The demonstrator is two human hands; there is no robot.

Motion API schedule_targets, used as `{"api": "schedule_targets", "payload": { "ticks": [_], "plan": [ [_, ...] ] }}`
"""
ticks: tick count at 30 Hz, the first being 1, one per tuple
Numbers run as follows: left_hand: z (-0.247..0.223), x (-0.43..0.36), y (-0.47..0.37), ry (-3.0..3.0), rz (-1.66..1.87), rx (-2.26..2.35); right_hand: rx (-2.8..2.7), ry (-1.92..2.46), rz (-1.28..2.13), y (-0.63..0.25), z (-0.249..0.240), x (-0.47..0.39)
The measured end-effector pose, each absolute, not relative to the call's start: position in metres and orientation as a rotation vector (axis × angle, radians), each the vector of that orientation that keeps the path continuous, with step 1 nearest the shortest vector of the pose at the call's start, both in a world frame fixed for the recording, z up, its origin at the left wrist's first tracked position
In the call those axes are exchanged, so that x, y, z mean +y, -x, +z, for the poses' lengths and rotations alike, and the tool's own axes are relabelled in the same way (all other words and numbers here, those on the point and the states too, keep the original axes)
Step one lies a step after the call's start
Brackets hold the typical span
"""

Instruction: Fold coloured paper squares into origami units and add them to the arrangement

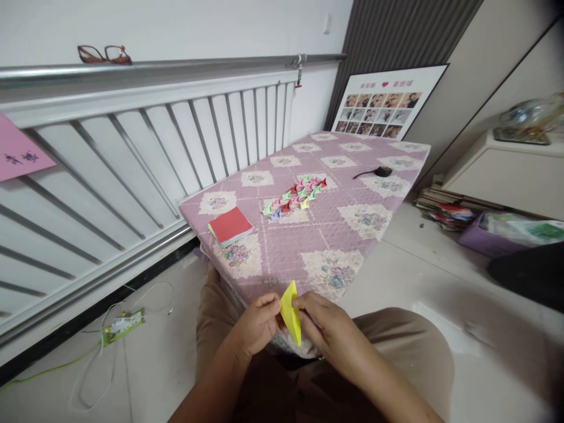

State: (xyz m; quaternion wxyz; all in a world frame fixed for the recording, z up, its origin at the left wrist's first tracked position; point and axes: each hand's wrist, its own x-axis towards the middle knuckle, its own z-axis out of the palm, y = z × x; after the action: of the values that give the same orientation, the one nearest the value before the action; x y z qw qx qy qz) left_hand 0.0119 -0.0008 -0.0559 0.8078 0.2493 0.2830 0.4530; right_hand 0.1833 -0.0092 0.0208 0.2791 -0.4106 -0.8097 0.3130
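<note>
A folded piece of yellow paper (291,314) is held up between my two hands, above my lap at the near edge of the table. My left hand (259,320) pinches its left side, while my right hand (324,320) grips the right side with the thumb and fingers against the folds. Farther off on the table lie several small folded paper figures (302,191) in red, pink, green, yellow and blue, set in slanting rows. To their left rests a stack of square paper sheets (231,225) with a red one on top.
A flowered purple cloth covers the table (282,249). A small black object with a thin tail (382,171) lies at its far right. The white radiator (185,147) runs along the left. A power strip (124,325) with cables is on the floor, and a purple bin (480,238) stands right.
</note>
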Motion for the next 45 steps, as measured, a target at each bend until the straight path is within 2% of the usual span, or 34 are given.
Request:
{"api": "schedule_targets", "payload": {
  "ticks": [11,17,20,27,38,45],
  "plan": [
    [-0.051,-0.009,-0.028,-0.363,0.837,0.572,-2.449,0.949,0.769,-0.196,0.034,0.005],
    [-0.039,-0.007,-0.019,-0.878,0.997,0.943,-2.378,0.953,0.848,-0.204,0.034,0.006],
    [-0.017,-0.003,-0.006,-1.200,1.002,1.035,-2.327,0.951,0.941,-0.209,0.032,0.006],
    [0.021,0.006,0.000,-1.643,0.785,0.781,-2.185,0.956,1.191,-0.210,0.037,0.002],
    [0.037,0.018,-0.009,-1.652,0.722,0.632,-1.625,0.927,1.853,-0.214,0.030,-0.003],
    [0.023,0.015,-0.012,-1.308,0.658,0.691,-1.347,0.809,2.015,-0.212,0.017,-0.003]
  ]
}}
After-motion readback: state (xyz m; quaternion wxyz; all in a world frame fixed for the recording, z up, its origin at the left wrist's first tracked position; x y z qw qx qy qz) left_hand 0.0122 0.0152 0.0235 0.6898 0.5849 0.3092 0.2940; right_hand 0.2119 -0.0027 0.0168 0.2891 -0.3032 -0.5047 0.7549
